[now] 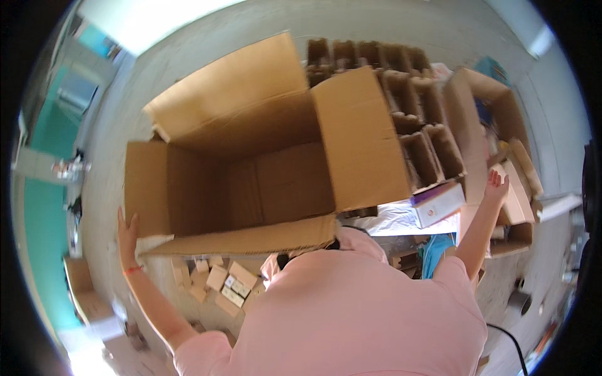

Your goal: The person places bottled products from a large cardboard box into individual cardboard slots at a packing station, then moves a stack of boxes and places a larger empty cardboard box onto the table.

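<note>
A large brown cardboard box stands in front of me with its flaps folded out and nothing visible inside. My left hand is at the near corner of its left flap, thumb and fingers apart. Whether it touches the cardboard I cannot tell. Far out to the right, my right hand is raised with fingers apart and nothing in it. It is beside a smaller open carton. Between the big box and my right arm lies a white and purple packet box.
Rows of cardboard dividers stand behind the big box's right flap. A tall open carton with mixed contents is at the right. Several small boxes lie below the big box. A black cable hangs at lower right.
</note>
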Available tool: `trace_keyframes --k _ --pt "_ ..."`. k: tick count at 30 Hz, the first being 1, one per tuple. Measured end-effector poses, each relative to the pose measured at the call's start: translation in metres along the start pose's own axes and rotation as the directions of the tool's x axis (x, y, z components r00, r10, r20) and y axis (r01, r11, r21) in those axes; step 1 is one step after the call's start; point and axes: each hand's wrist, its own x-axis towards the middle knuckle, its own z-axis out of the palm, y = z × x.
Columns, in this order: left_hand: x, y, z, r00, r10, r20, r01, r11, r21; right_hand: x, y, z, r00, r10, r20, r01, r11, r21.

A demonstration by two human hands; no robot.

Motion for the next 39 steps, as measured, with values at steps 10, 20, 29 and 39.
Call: trace_keyframes --k 10,20,29,39 --pt "0.006 -0.06 0.039 0.856 -0.228 0.464 0.5 0.14 -0.855 -0.344 0.075 0.051 0.115 0.371 0.921 0.736 0.591 -0.33" --pt "0.076 -0.035 0.122 0.909 -0.068 0.411 0.388 -0.221 -0.895 -0.296 0.122 0.01 0.106 0.379 0.919 0.973 0.151 -0.174" --pt "0.072 -0.078 0.13 0.953 -0.027 0.303 0.303 0.169 -0.938 -0.309 0.116 -0.02 0.177 0.212 0.961 0.968 -0.214 -0.131" --pt "-0.009 -0.145 0.189 0.877 -0.267 0.399 0.311 0.949 -0.049 -0.327 0.096 -0.027 0.282 0.205 0.937 0.915 0.236 -0.327"
